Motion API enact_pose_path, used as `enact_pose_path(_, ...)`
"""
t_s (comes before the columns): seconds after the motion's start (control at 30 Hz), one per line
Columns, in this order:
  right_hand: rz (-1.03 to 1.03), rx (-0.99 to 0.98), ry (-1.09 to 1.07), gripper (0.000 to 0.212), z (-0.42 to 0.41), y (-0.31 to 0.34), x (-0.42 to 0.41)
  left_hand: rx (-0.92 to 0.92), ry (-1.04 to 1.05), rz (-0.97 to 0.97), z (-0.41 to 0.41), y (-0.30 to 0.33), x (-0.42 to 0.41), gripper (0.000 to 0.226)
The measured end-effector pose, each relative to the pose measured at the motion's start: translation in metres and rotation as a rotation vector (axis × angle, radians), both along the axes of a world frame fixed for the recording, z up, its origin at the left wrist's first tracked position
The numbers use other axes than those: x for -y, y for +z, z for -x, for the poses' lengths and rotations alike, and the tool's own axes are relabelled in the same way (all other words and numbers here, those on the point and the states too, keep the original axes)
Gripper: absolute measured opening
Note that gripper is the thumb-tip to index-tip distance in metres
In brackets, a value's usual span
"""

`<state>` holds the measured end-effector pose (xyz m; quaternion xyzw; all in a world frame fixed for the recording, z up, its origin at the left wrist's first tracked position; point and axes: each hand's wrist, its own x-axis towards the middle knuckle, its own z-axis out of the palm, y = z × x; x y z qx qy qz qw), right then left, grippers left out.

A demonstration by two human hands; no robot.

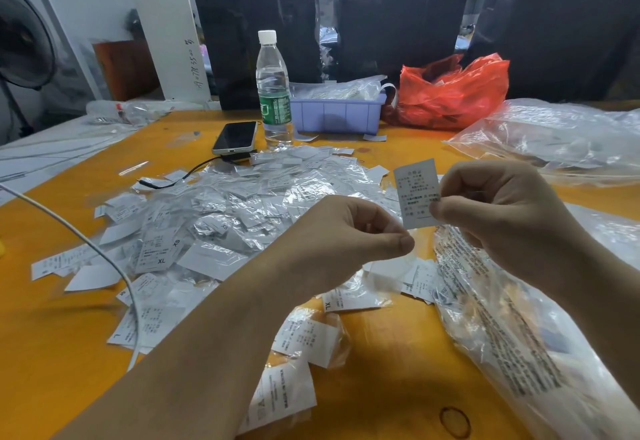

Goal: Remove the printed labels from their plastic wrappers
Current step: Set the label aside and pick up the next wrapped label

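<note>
While the right hand (pixel 498 218) pinches a printed label (pixel 417 193) upright at centre right of the frame, long axis near vertical, the left hand (pixel 349 231) just below-left closes thumb on fingers, seemingly on the clear wrapper, too faint to confirm. Wrapped labels (pixel 221 218) heap left of both hands, nearer the left, across the yellow table (pixel 52 353).

left hand (pixel 341 231): bare, no rings, short nails
right hand (pixel 498 211): bare, no rings
forearms: bare, no sleeves or watch in view
</note>
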<state>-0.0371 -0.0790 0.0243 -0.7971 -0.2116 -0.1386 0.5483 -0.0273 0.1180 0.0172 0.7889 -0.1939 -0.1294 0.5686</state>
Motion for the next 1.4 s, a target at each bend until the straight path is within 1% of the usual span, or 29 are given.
enact_pose_path(0.17, -0.032, -0.043, 0.049, 0.013, 0.0, 0.0003, 0.0006, -0.012, -0.018, 0.023, 0.001, 0.0002, 0.0004, 0.008)
enact_pose_path(0.4, -0.063, -0.051, 0.092, 0.014, -0.0002, -0.0001, -0.0014, -0.009, -0.03, 0.056, 0.0004, 0.0003, -0.0001, 0.005)
enact_pose_path(0.53, -0.088, -0.107, 0.127, 0.014, -0.0006, -0.0007, -0.0013, -0.011, -0.042, 0.074, 0.0008, 0.0008, 0.0004, 0.011)
enact_pose_path(0.6, -0.083, -0.151, 0.176, 0.014, 0.0001, -0.0003, -0.002, -0.007, -0.045, 0.075, 0.0017, 0.0012, 0.0006, 0.009)
enact_pose_path(0.67, -0.07, -0.165, 0.25, 0.009, 0.0015, -0.0004, -0.0032, -0.004, -0.051, 0.072, 0.0021, 0.0021, 0.0004, 0.005)
enact_pose_path(0.7, -0.055, -0.157, 0.257, 0.016, 0.0005, -0.0024, -0.0026, -0.001, -0.051, 0.067, 0.0021, 0.0023, 0.0001, 0.005)
enact_pose_path(0.73, -0.044, -0.15, 0.255, 0.02, 0.0011, -0.0021, -0.0037, 0.002, -0.048, 0.061, 0.0019, 0.0024, -0.0003, 0.005)
enact_pose_path(0.83, -0.059, -0.099, 0.173, 0.008, -0.0012, -0.0023, -0.0017, 0.012, -0.02, 0.048, 0.0004, 0.002, -0.0023, 0.006)
enact_pose_path(0.9, -0.051, -0.08, 0.137, 0.009, -0.0013, -0.001, -0.0011, 0.02, -0.007, 0.038, -0.0002, 0.0018, -0.0029, 0.006)
enact_pose_path(1.0, 0.022, -0.043, 0.104, 0.012, -0.0001, 0.0, -0.0011, 0.024, 0.01, 0.031, -0.0005, 0.0014, -0.0029, 0.006)
enact_pose_path(1.2, -0.008, -0.062, 0.17, 0.016, -0.0002, -0.0008, -0.003, 0.017, 0.013, 0.043, 0.0004, 0.0013, -0.0009, 0.013)
enact_pose_path(1.33, 0.048, -0.058, 0.156, 0.018, 0.0012, -0.0029, -0.0053, 0.038, 0.032, 0.062, 0.0005, 0.0003, 0.0011, 0.014)
enact_pose_path(1.4, 0.045, -0.061, 0.144, 0.016, 0.0009, -0.0044, -0.0059, 0.045, 0.04, 0.081, 0.001, -0.0005, 0.0019, 0.015)
